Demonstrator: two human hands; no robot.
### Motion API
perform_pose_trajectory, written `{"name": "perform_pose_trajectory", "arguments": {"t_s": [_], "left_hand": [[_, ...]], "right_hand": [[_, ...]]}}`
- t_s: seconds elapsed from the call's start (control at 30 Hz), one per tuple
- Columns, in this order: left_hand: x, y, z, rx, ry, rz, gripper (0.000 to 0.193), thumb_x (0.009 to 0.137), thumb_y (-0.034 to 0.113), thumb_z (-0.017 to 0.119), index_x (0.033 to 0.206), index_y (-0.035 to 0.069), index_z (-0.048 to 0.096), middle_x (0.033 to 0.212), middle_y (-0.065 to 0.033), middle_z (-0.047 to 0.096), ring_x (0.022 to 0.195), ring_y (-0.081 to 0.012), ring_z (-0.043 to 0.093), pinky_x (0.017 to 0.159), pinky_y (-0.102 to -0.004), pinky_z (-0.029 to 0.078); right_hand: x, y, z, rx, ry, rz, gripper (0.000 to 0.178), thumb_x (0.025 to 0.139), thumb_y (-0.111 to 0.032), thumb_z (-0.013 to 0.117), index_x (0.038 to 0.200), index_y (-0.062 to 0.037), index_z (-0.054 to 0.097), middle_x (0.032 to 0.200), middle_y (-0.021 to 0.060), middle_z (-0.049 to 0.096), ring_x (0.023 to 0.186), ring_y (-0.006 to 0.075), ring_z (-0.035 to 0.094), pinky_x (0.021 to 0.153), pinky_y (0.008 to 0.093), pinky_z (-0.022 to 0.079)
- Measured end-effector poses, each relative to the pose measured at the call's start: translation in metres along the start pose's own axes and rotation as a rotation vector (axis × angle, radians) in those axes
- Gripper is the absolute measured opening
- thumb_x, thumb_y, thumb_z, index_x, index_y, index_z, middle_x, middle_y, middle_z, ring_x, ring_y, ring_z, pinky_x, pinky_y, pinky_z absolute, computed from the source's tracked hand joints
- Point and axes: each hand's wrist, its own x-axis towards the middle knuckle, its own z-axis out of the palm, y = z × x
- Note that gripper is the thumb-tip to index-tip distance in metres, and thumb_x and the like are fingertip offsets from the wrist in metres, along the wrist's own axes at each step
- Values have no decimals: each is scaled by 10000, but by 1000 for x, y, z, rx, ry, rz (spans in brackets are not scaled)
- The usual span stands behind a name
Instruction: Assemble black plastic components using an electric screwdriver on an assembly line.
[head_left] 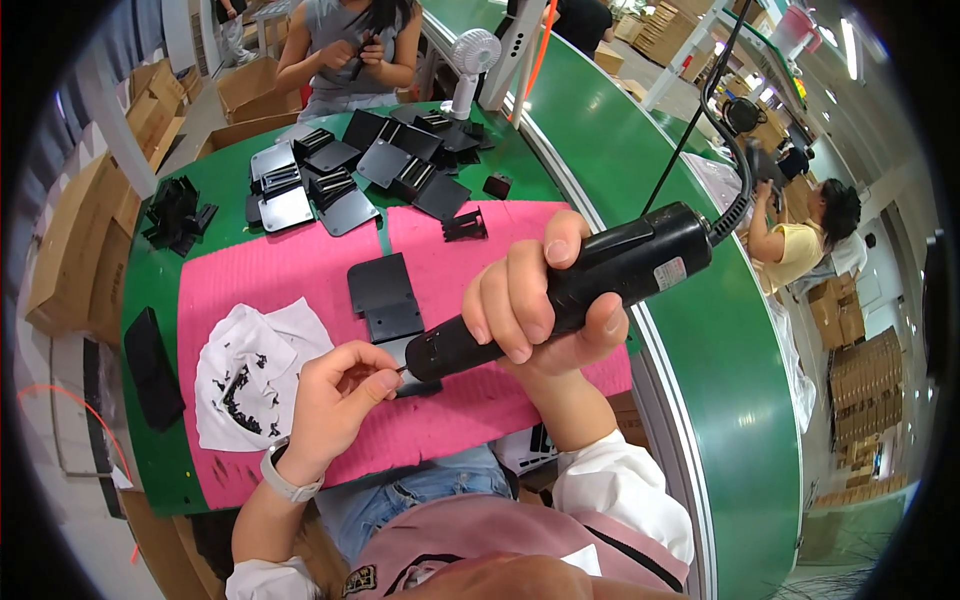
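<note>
My right hand (540, 300) grips a black electric screwdriver (600, 275), held nearly level with its tip pointing left. My left hand (335, 395) pinches something tiny, probably a screw, right at that tip (402, 369). Just above the tip a black bracket plate (385, 300) lies on the pink mat (290, 270). To the left of my left hand a white cloth (240, 360) holds a scatter of small black screws (238, 392).
A pile of black plates and brackets (350, 170) covers the far green table, with a white desk fan (470, 60) behind. A person sits across the table; another works at the right. Cardboard boxes stand at the left. A green conveyor (700, 330) runs along my right.
</note>
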Motion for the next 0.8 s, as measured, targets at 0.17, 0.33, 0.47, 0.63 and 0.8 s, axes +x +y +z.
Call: {"name": "perform_pose_trajectory", "arguments": {"t_s": [0.17,0.33,0.47,0.63,0.8], "left_hand": [[3,-6,-5,0,-6,-52,104,848,39,625,904,-45,602,805,-64,630,705,-87,582,654,-211,478],[10,-3,-13,19,-143,33,209,821,62,670,983,-14,561,705,-34,571,645,-70,556,597,-209,460],[22,10,-32,330,209,20,351,870,217,626,1070,-44,504,639,-62,547,524,-93,541,527,-219,449],[47,-2,-39,497,111,-162,475,897,291,569,1128,-110,463,599,-108,577,460,-151,567,473,-261,450],[59,-12,-33,434,-15,-205,471,907,216,554,1228,-74,366,620,-89,575,429,-144,554,401,-252,411]], "right_hand": [[1,7,3,-68,71,105,415,854,-455,594,1065,-128,451,586,-40,450,432,81,454,513,280,417],[9,5,-7,133,138,170,398,832,-369,583,1074,-84,448,597,7,454,428,126,435,501,304,401],[23,9,-27,-161,-9,177,386,872,-367,527,1114,-76,456,624,-2,451,447,101,417,535,289,395],[24,20,-40,-374,21,233,354,848,-307,545,1078,-50,463,600,22,434,431,114,388,484,288,364],[21,27,-44,-421,34,237,349,845,-305,550,1064,-47,465,589,25,427,422,117,381,453,285,353]]}}
